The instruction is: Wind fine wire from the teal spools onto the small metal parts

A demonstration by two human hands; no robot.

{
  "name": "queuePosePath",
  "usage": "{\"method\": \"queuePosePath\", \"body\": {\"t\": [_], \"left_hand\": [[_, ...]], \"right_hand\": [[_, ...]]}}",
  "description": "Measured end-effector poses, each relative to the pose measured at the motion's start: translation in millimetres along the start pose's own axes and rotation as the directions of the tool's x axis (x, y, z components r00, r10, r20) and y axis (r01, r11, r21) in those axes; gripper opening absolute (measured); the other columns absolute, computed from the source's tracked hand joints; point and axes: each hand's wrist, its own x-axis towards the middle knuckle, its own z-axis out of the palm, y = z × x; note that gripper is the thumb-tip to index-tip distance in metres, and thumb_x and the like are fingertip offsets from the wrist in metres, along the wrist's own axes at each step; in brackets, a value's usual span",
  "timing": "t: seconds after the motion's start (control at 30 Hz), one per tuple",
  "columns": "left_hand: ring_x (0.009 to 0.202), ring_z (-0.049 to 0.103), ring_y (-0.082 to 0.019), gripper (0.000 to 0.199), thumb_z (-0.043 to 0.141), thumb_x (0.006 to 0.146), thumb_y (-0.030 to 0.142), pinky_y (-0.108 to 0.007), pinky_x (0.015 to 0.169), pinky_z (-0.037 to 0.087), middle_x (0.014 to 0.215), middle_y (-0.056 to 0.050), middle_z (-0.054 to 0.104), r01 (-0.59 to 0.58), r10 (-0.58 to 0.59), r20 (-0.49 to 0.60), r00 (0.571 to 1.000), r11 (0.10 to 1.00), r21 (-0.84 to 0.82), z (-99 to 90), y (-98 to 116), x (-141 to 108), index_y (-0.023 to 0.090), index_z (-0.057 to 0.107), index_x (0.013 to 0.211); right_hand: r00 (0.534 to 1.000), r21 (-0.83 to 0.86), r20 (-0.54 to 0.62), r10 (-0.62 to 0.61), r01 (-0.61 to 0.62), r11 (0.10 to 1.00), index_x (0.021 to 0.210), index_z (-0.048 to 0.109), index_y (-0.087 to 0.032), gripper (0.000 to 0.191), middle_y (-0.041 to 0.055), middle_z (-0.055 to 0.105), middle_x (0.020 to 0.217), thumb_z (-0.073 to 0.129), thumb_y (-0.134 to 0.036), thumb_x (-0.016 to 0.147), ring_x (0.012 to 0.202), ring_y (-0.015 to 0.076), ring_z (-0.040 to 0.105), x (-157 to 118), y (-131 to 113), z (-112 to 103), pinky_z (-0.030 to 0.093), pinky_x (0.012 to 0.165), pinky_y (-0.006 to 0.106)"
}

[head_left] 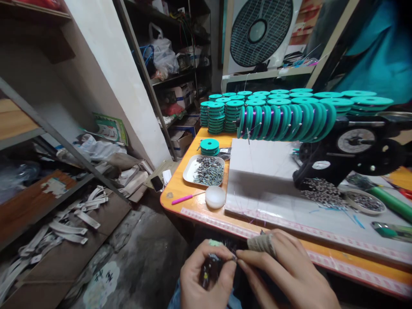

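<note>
In front of the table edge, my left hand (207, 274) pinches something tiny between thumb and forefinger. The fingertips of my right hand (283, 268) are closed at the same spot, almost touching the left ones. What lies between them is too small to make out. Pale green tape is on a left finger, and a grey-green wrap (262, 243) circles a right finger. Beyond the hands, a white tray (187, 174) holds many small dark, metallic-looking parts (209, 171). Near it lie a round white lid-like piece (215, 197) and a pink-handled tool (183, 199).
A black machine (328, 159) carries a row of green spools (286, 122) over a pale board (257, 171). Stacked green spools (215, 116) stand behind. Loose small parts (322, 193), a round dish (367, 202) and a green-handled tool (383, 229) lie right. Shelves (175, 77) stand left.
</note>
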Motion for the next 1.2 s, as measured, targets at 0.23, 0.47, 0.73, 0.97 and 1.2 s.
{"method": "queuePosePath", "body": {"t": [0.23, 0.47, 0.73, 0.97, 1.2], "left_hand": [[0.062, 0.06, -0.009, 0.009, 0.071, 0.064, 0.014, -0.012, 0.056, 0.044, 0.066, 0.002, 0.062, 0.006, -0.008, 0.042, 0.999, 0.999, 0.041, -1.7, -5, 0, 0.022, 0.066, 0.063], [0.061, 0.059, -0.01, 0.01, 0.067, 0.065, 0.013, -0.015, 0.06, 0.045, 0.066, 0.002, 0.061, -0.101, 0.087, 0.103, 0.991, 0.984, 0.147, -7.4, -11, 2, 0.023, 0.066, 0.065], [0.058, 0.058, -0.013, 0.008, 0.069, 0.072, 0.027, -0.019, 0.053, 0.042, 0.065, 0.0, 0.063, -0.153, 0.116, 0.147, 0.982, 0.949, 0.275, -13.2, -4, 1, 0.023, 0.067, 0.065], [0.062, 0.058, -0.016, 0.01, 0.062, 0.079, 0.016, -0.026, 0.063, 0.041, 0.067, 0.001, 0.067, -0.528, 0.371, 0.391, 0.842, 0.715, 0.458, -33.1, -1, 11, 0.026, 0.063, 0.077], [0.047, 0.043, -0.013, 0.017, 0.046, 0.084, 0.008, -0.027, 0.05, 0.028, 0.056, 0.001, 0.055, -0.915, 0.493, 0.772, 0.401, 0.174, 0.364, -44.6, 28, 32, 0.022, 0.054, 0.087]], "right_hand": [[0.999, 0.032, -0.022, -0.029, 0.03, 0.999, 0.096, 0.064, -0.019, 0.017, 0.0014, 0.058, 0.072, 0.057, -0.011, 0.083, 0.069, 0.0143, 0.053, 9, 2, -3, 0.044, 0.071, 0.028], [0.999, 0.105, 0.036, -0.007, 0.003, 0.994, 0.096, 0.065, -0.02, 0.014, 0.0016, 0.06, 0.073, 0.057, -0.016, 0.086, 0.068, 0.0125, 0.057, 12, 2, -11, 0.048, 0.062, 0.023], [0.995, 0.144, 0.091, -0.03, 0.017, 0.989, 0.099, 0.066, -0.018, 0.02, 0.0024, 0.06, 0.072, 0.06, -0.011, 0.082, 0.068, 0.0128, 0.057, 10, 5, -11, 0.049, 0.06, 0.023], [0.998, 0.135, 0.045, -0.035, 0.029, 0.99, 0.077, 0.063, -0.017, 0.014, -0.0003, 0.055, 0.065, 0.063, -0.004, 0.072, 0.062, 0.0117, 0.052, 13, -1, -10, 0.046, 0.062, 0.026], [0.982, 0.066, 0.109, -0.152, 0.145, 0.987, 0.075, 0.054, -0.017, 0.016, -0.0021, 0.052, 0.065, 0.059, -0.001, 0.073, 0.061, 0.0103, 0.051, 12, 4, -12, 0.046, 0.082, 0.031]]}}
